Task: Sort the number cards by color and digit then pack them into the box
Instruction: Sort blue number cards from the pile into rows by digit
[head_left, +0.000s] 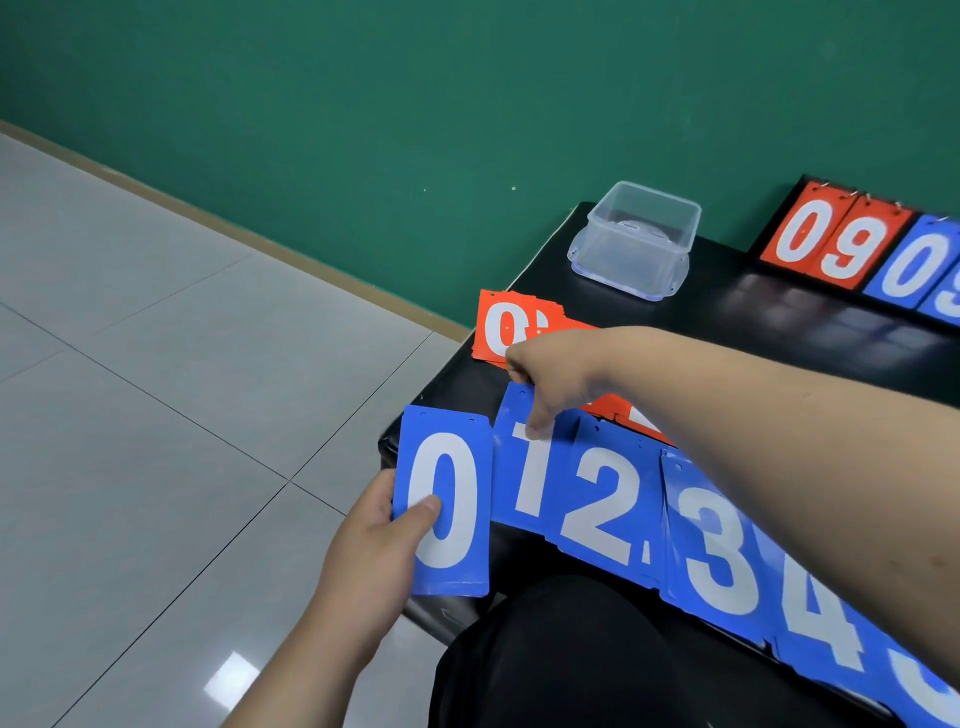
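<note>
Left hand (363, 540) grips the blue "0" card (447, 499) (thumb on the digit). Right hand (550, 374) pinches the blue "1" card (535, 483) at its top, beside the blue row (717, 545) reading 2, 3, 4 on the desk (779, 312). The clear box (636, 239) sits at the far corner.

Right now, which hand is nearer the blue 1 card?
Right. The right hand pinches the blue 1 card at its top; the left hand holds the blue 0 card beside it.

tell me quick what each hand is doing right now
Left hand: holding the blue 0 card, thumb on its face.
Right hand: pinching the top edge of the blue 1 card.
</note>
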